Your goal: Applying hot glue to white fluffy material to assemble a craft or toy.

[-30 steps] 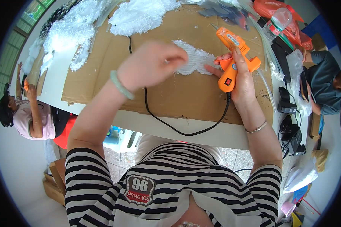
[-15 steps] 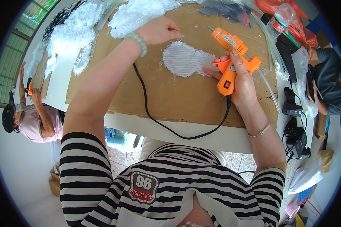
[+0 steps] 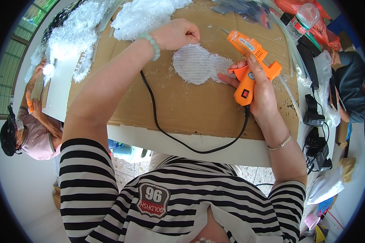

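My right hand [image 3: 264, 91] is wrapped round the handle of an orange hot glue gun [image 3: 244, 87], its nozzle pointing up and to the left. A black cord [image 3: 158, 121] runs from the handle and loops over the cardboard. Under my right fingertips lies the narrow end of a white fuzzy fabric piece [image 3: 192, 67], rounded at its left and striped with thin lines. At its upper edge my left hand [image 3: 174, 34] is closed, thumb and finger pinched together. What the pinch holds, if anything, is too small to make out.
A brown cardboard sheet [image 3: 125, 101] covers the white table. Piles of white fluffy material [image 3: 144, 16] stand at the far left. Clear glue sticks [image 3: 290, 95], a plastic bottle [image 3: 306, 18] and black adapters [image 3: 313, 115] line the right. Co-workers sit on both sides.
My left hand has come slightly right and down onto the fabric's upper edge. The glue gun has barely moved. The co-worker at left now holds up a white tuft.
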Available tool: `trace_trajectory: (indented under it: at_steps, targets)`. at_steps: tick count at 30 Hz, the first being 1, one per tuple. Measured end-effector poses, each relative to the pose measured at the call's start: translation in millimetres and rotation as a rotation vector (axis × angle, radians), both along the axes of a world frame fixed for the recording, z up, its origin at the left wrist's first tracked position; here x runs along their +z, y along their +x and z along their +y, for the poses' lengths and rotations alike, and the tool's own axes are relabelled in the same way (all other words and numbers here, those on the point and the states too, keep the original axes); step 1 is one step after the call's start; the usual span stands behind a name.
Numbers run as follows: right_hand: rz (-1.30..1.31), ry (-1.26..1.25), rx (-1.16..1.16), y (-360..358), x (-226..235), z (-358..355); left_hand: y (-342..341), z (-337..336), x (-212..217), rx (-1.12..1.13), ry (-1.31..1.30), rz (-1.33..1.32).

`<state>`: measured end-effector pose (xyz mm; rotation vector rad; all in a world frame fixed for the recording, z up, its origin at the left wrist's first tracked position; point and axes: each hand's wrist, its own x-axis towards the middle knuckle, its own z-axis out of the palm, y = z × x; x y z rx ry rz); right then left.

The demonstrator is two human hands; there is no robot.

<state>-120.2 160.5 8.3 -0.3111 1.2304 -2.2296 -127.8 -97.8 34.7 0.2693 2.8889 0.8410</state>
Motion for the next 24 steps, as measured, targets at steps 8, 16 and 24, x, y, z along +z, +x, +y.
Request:
trace_trajectory:
  at_steps: [8, 16, 24]
  targets:
    - [0.017, 0.012, 0.002, 0, -2, 0, 32, -1, -12, -0.235, -0.191, 0.611]
    - [0.030, 0.033, -0.002, 0, -1, 0, 48, -9, -11, -0.268, -0.186, 0.641]
    - [0.006, 0.045, -0.006, 1, -1, -1, 40, 15, -21, -0.097, -0.083, 0.699]
